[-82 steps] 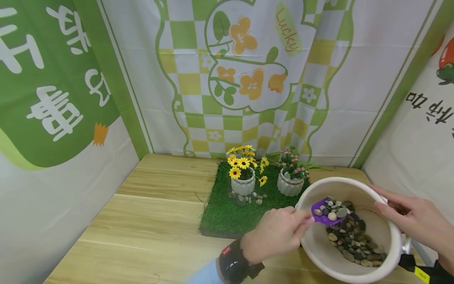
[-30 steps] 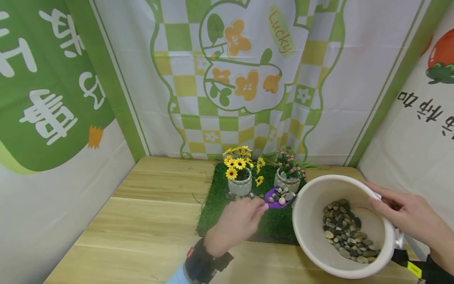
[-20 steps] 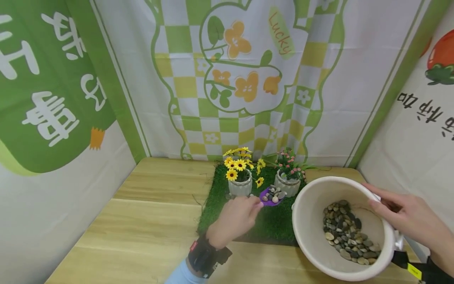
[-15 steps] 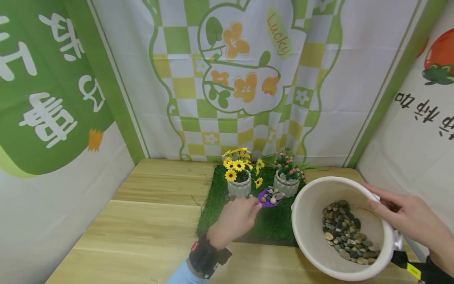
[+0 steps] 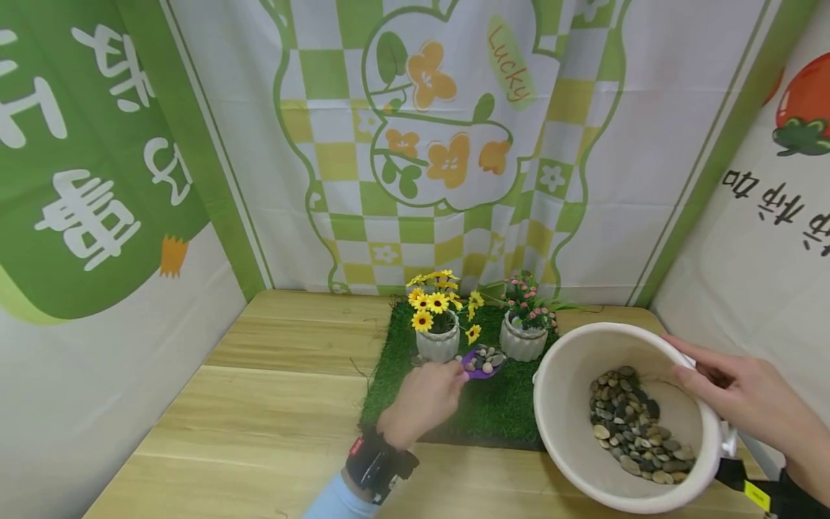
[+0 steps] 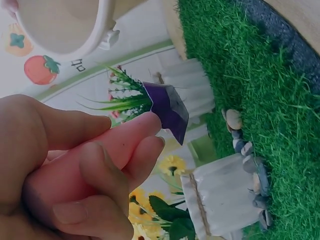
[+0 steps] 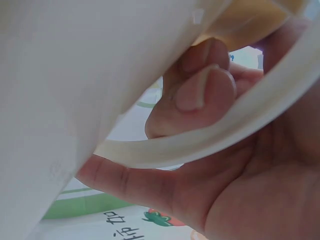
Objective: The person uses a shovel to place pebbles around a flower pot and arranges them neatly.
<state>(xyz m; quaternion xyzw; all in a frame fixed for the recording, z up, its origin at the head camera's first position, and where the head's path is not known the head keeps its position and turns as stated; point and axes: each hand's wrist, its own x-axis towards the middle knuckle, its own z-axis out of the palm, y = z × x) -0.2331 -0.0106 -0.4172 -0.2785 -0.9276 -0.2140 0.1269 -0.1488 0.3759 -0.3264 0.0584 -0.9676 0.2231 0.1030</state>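
In the head view my left hand (image 5: 424, 400) grips the pink handle of a small toy shovel (image 5: 475, 372). Its purple scoop carries several pebbles (image 5: 488, 359) over the artificial turf mat (image 5: 506, 418), just right of the white pot of yellow flowers (image 5: 437, 344). The left wrist view shows fingers wrapped round the shovel's handle (image 6: 115, 150). My right hand (image 5: 752, 396) holds the rim of a tilted cream bucket (image 5: 564, 411), thumb inside. More pebbles (image 5: 625, 425) lie in it. In the right wrist view, the bucket's handle (image 7: 155, 152) crosses the hand.
A second white pot (image 5: 522, 340) with pink flowers stands on the mat's back right. Pebbles (image 6: 255, 175) lie on the turf around the yellow-flower pot's base. The wooden table (image 5: 259, 411) extends to the left, and a printed curtain (image 5: 447, 238) hangs behind.
My left hand has brought the pebble-loaded shovel out of the bucket and leftward over the mat, towards the yellow-flower pot. My right hand has kept its hold on the bucket.
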